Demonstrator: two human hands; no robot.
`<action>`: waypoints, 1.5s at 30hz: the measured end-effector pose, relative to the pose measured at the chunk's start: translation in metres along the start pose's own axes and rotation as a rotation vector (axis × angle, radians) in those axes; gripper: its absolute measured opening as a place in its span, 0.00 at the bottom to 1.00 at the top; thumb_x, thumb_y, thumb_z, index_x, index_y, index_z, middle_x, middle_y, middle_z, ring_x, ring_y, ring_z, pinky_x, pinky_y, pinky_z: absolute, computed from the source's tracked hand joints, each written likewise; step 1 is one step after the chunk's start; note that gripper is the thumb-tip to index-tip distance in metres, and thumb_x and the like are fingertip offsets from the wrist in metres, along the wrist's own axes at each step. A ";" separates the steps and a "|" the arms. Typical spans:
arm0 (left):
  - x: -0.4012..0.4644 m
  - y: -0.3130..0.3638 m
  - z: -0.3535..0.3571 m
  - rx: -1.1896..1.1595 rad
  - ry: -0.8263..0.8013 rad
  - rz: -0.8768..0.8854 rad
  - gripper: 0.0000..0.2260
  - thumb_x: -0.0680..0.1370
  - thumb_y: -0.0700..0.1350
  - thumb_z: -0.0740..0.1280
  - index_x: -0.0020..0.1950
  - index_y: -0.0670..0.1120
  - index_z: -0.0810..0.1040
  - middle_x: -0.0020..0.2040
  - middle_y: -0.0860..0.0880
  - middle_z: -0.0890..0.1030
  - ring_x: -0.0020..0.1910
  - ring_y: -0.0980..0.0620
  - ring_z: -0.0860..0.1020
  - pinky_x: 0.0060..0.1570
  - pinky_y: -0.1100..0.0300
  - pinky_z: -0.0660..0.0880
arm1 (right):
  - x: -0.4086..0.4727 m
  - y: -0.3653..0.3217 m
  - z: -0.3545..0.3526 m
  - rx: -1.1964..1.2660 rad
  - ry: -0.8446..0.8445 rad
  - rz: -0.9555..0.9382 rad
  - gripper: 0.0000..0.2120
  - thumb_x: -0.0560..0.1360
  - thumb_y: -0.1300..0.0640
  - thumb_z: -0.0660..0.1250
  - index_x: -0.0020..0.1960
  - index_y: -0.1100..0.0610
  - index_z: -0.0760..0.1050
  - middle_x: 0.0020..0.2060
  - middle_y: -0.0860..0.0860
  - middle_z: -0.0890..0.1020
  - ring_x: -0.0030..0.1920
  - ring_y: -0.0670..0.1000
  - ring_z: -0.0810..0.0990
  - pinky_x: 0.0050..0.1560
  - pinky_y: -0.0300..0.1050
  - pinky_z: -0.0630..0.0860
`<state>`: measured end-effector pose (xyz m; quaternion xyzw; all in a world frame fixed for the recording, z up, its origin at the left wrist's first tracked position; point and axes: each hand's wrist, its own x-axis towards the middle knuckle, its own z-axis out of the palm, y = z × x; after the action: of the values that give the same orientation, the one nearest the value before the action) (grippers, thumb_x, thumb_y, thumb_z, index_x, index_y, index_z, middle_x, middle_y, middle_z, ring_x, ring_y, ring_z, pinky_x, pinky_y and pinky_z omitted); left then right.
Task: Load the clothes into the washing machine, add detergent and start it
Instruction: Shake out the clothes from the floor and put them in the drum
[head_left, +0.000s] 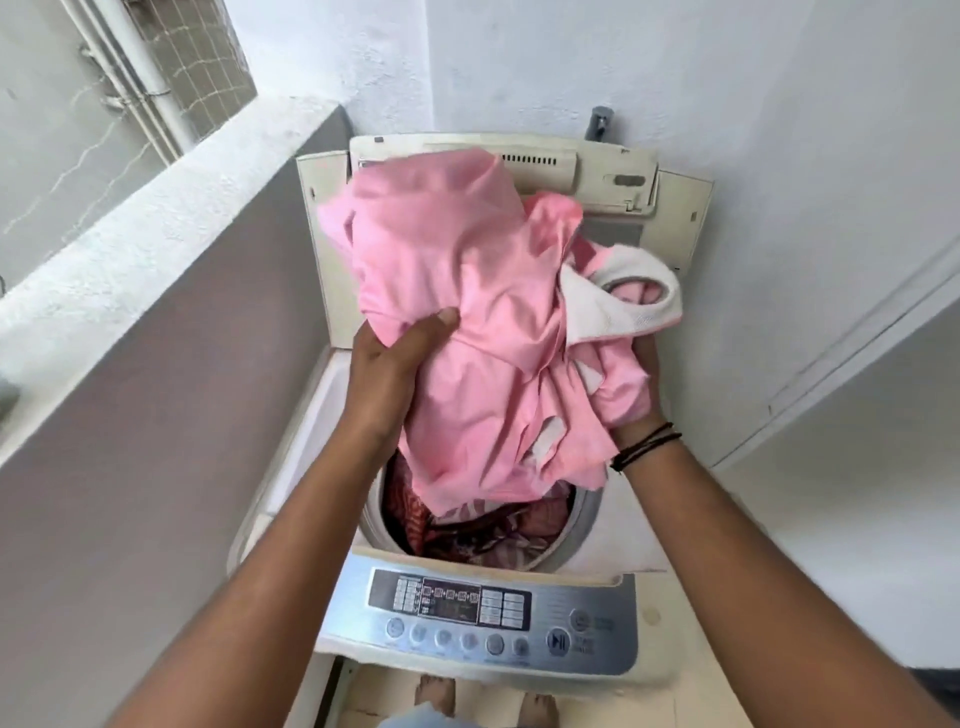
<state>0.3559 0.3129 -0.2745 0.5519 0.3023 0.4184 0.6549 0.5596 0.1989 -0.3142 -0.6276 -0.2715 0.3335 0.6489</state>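
My hands: left hand (387, 366) and right hand (641, 387) hold pink clothes (467, 322).
Drum (589, 512): red clothes (457, 530) inside, maybe patterned.

A home laundry corner on a balcony or utility ledge: a top-loading washing machine (597, 561) stands against whitewashed walls (779, 104), a water tap (600, 122) just behind it, a low parapet (156, 218) to its left with drainpipes (140, 78) beyond.
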 end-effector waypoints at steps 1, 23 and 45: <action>0.005 -0.015 -0.003 0.060 0.012 -0.067 0.19 0.71 0.50 0.78 0.60 0.50 0.83 0.55 0.49 0.86 0.54 0.48 0.85 0.49 0.55 0.82 | 0.002 0.005 0.004 0.200 0.024 0.111 0.23 0.83 0.53 0.58 0.71 0.68 0.69 0.55 0.57 0.81 0.53 0.54 0.84 0.55 0.38 0.77; 0.025 -0.216 -0.071 1.172 -0.537 -0.345 0.53 0.64 0.56 0.81 0.81 0.59 0.53 0.82 0.44 0.55 0.79 0.37 0.57 0.71 0.35 0.65 | -0.003 0.177 0.054 -0.836 -0.284 0.295 0.51 0.65 0.42 0.77 0.78 0.35 0.49 0.79 0.47 0.55 0.77 0.54 0.60 0.72 0.55 0.65; 0.024 -0.381 -0.098 1.508 -1.476 -0.888 0.60 0.63 0.58 0.82 0.80 0.65 0.40 0.83 0.46 0.40 0.81 0.40 0.51 0.76 0.44 0.59 | 0.017 0.338 0.058 -1.336 -1.075 0.846 0.60 0.65 0.49 0.81 0.80 0.41 0.41 0.79 0.56 0.33 0.79 0.62 0.50 0.73 0.58 0.66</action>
<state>0.3643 0.3647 -0.6648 0.7599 0.1862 -0.5637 0.2649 0.4945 0.2454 -0.6482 -0.6775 -0.4181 0.5600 -0.2294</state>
